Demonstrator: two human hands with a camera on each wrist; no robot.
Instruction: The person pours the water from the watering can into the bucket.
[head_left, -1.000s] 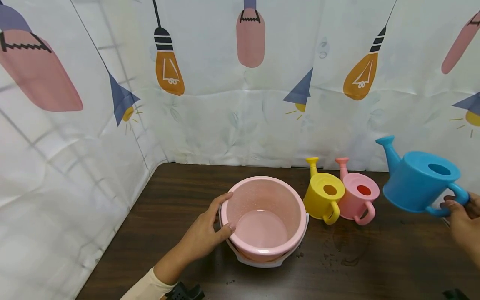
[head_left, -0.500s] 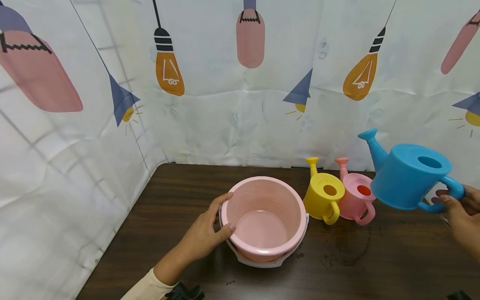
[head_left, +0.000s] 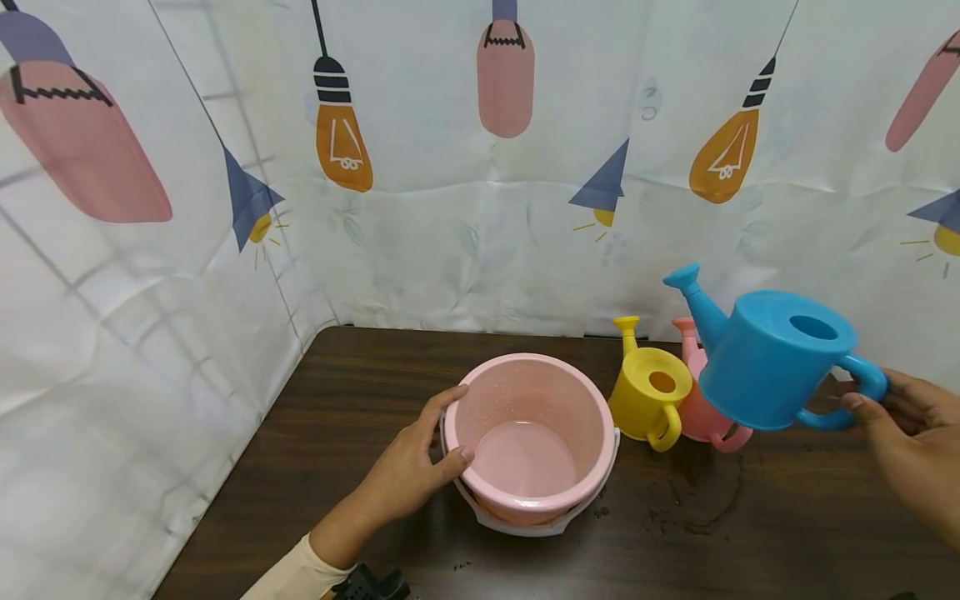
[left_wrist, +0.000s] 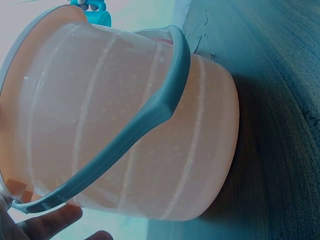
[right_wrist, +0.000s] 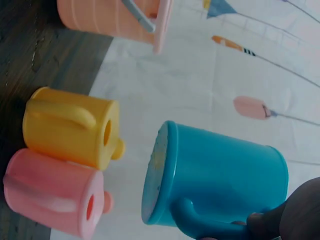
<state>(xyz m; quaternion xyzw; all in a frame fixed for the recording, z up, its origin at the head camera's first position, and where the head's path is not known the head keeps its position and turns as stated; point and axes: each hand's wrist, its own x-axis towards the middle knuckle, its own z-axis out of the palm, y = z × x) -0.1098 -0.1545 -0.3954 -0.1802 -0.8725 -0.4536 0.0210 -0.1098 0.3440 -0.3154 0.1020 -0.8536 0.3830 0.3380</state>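
Note:
A pink bucket with a pale handle stands upright on the dark wooden table. My left hand grips its left rim, thumb on the near edge and fingers outside. In the left wrist view the bucket's ribbed side and hanging handle fill the picture. My right hand holds a blue watering can by its handle, raised above the table with its spout pointing left. In the right wrist view the can's wet underside shows.
A yellow watering can stands just right of the bucket. Beside it is a pink watering can, partly hidden behind the blue one in the head view. Water marks lie on the table. A printed curtain hangs behind.
My right hand has carried the blue watering can leftward, so it now overlaps the pink watering can in the head view. My left hand and the bucket have stayed put.

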